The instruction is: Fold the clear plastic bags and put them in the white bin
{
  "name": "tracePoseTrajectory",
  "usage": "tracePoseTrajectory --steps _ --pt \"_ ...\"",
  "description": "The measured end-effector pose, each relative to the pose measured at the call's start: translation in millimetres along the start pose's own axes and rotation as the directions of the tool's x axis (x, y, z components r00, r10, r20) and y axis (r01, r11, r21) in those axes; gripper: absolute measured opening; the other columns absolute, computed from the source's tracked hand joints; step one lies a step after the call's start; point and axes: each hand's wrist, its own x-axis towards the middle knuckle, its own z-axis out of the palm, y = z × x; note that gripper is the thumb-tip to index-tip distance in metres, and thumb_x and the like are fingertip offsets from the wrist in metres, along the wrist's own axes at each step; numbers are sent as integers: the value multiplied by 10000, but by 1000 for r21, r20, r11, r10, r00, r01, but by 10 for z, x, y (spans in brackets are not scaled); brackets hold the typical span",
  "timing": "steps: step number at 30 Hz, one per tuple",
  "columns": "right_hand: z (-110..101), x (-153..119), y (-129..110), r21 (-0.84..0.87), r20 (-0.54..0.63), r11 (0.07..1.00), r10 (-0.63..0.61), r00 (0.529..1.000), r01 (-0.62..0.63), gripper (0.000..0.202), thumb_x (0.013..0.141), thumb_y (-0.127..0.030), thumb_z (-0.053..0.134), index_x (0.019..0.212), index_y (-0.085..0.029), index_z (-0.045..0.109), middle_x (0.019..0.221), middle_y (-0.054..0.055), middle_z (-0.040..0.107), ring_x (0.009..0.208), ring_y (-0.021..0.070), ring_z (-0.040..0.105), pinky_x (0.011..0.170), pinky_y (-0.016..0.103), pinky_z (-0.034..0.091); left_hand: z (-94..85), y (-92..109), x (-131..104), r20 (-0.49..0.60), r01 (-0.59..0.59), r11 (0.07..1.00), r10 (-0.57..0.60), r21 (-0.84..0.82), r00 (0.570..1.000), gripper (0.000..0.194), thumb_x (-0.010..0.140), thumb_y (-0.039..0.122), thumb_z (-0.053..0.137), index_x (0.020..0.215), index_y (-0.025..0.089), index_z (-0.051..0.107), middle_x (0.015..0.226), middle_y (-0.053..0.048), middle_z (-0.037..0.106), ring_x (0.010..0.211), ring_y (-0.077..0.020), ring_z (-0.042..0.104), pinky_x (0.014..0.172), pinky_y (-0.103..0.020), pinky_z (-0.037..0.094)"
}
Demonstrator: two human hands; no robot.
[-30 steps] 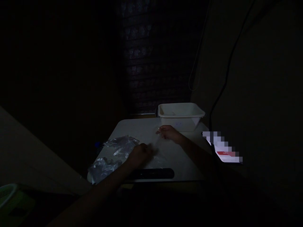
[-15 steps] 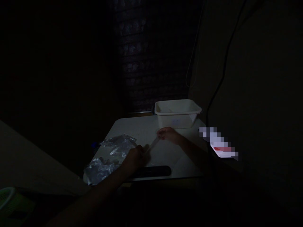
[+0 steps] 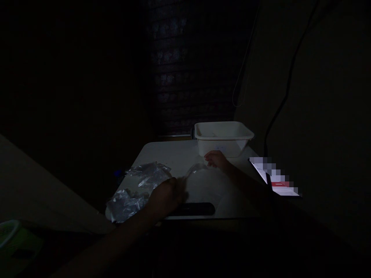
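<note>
A thin clear plastic bag (image 3: 197, 168) stretches between my two hands above the white table (image 3: 171, 150). My left hand (image 3: 167, 195) is closed on its near end, the fingers a little blurred. At the far end, my right hand (image 3: 217, 159) has its fingers bent together on the plastic, in front of the white tub (image 3: 224, 133). Crumpled clear plastic (image 3: 150, 173) lies left of my left hand, with another heap of crinkled plastic (image 3: 126, 206) at the table's near left corner. The light is very dim, so fine detail is lost.
A dark slot-shaped handle (image 3: 197, 209) runs along the table's near edge. To the right, a lit screen (image 3: 275, 179) sits beside a hanging dark cable (image 3: 286, 92). A green basket (image 3: 20, 247) stands low at the left, near a pale panel (image 3: 43, 193).
The plastic between my hands has gone from a straight narrow strip to a looser, curved shape. My right hand has shifted slightly right and away. The whole view has swung a little left.
</note>
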Motion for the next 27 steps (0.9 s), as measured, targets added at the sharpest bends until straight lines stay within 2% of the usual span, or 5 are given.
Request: tracePoseTrajectory --steps 4,9,12,20,27 --pt "-25 -18 31 -372 54 918 -129 990 140 165 655 -155 420 639 -143 584 506 -3 540 422 87 483 434 203 362 109 -55 27 -17 -148 989 148 -23 989 184 721 264 398 871 162 429 844 -58 523 766 -150 508 633 -235 383" --pt "5 -121 69 -741 347 479 -327 879 471 333 679 -105 361 881 -215 603 844 42 590 791 140 533 691 240 388 219 -62 6 29 -253 966 254 -48 967 203 769 168 297 924 173 427 825 -40 500 730 -129 497 639 -232 385" --pt "26 -177 54 -821 400 292 -318 859 491 400 683 -110 347 1007 -232 547 871 76 563 818 178 521 676 267 387 175 -20 -63 83 -279 959 283 -58 956 264 722 122 343 967 173 426 836 -35 493 707 -121 494 620 -222 387" --pt "1 -211 -12 -809 320 408 -300 899 424 310 774 -292 299 926 -201 554 894 40 565 806 138 512 695 227 367 37 62 -186 43 -372 928 372 6 927 420 744 311 369 1134 158 344 1115 -92 438 1013 -197 399 840 -329 320" --pt "51 -380 -6 -864 312 241 -433 846 442 391 761 -328 353 1093 -142 443 965 117 518 893 218 457 755 319 331 258 -37 -254 132 -360 908 339 214 932 600 794 460 143 1276 115 49 1338 -105 48 1211 -218 7 958 -425 72"
